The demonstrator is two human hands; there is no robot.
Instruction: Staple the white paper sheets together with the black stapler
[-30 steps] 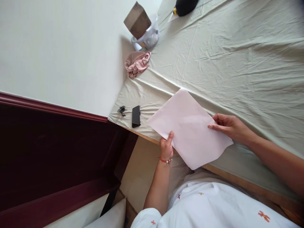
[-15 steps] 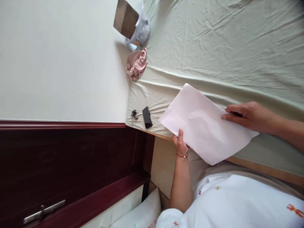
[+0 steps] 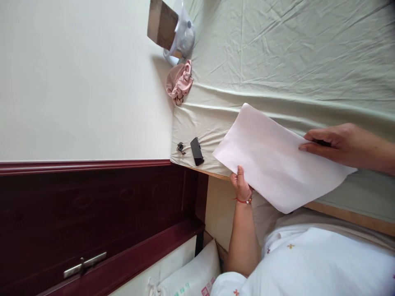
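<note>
1. Head view, the surface: a bed covered with a pale green sheet [image 3: 277, 53] fills the upper right of the picture. The sheet is creased all over, with one long fold running across it just beyond the paper. A light wooden edge of the bed frame [image 3: 348, 213] shows below the sheet.

2. Head view, the paper: a large pale pink sheet of paper [image 3: 277, 160] is held tilted over the near edge of the bed, one corner pointing toward the wall, another hanging past the bed frame above the person's lap.

3. Head view, the hands: the left hand [image 3: 242, 187], with a red bracelet at the wrist, pinches the lower edge of the paper, thumb on top and fingers hidden beneath. The right hand [image 3: 330, 142] grips the far side edge, fingers pressed together flat on top of the sheet; its thumb cannot be seen.

4. Head view, small things on the bed: a black phone [image 3: 196, 151] lies near the corner, with a small dark clip [image 3: 180, 147] just beside it. Farther along the wall side lie a crumpled pink cloth [image 3: 179, 81] and a clear plastic bag [image 3: 184, 35] with a brown box [image 3: 162, 24] leaning on it.

5. Head view, the room: a plain cream wall [image 3: 83, 78] adjoins the bed; dark red wooden furniture [image 3: 92, 213] with a metal handle [image 3: 84, 265] stands by it.
</note>
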